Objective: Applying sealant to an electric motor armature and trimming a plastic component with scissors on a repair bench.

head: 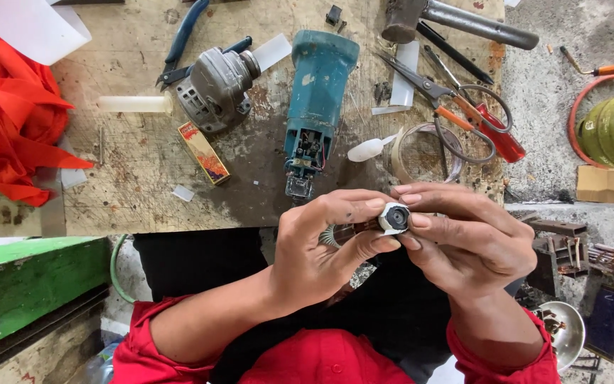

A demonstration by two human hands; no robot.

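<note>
I see the tabletop carrying the stripped teal body at 12 o'clock and the gear head at 11. My left hand and right hand both pinch the rotor at centre, so I judge disassembly done, refitting left.

Landmark: teal tool housing, with scuffed pale patches. Left of it, the gear head is grey metal, beside a cream-white side handle. Below-left, a small box shows red, yellow and purple print. Far left, the cloth is bright orange-red. Right of the housing, the scissors are dark steel with orange grips. Below it, the bearing is white with a black centre. Sleeves are red.
</note>
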